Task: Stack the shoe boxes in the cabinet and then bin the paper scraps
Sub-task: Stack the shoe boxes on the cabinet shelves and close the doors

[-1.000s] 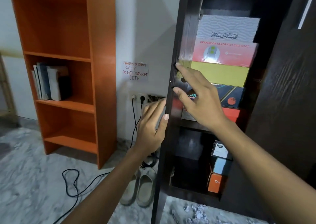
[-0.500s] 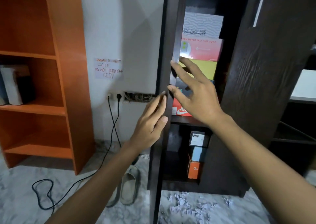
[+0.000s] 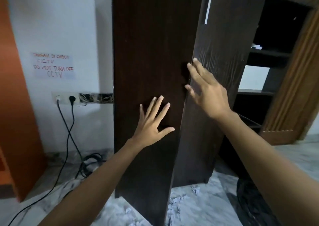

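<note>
The dark wooden cabinet's left door (image 3: 148, 53) is swung nearly closed and hides the shoe boxes. My left hand (image 3: 151, 124) lies flat on that door with fingers spread. My right hand (image 3: 205, 89) is open, its fingers straight at the gap between the left door and the right door (image 3: 222, 70). Grey paper scraps (image 3: 174, 201) lie scattered on the marble floor at the foot of the cabinet.
An orange shelf unit (image 3: 15, 105) stands at the left. Wall sockets (image 3: 65, 98) with black cables (image 3: 69, 139) trailing over the floor sit beside the cabinet. Open dark shelves (image 3: 269, 53) and a brown door frame (image 3: 296, 87) are at the right. A dark round object (image 3: 250, 200) sits low right.
The left door has swung from half open to nearly closed, covering the shoe boxes. My left hand moved from the door's edge onto its front face. My right hand came out of the gap.
</note>
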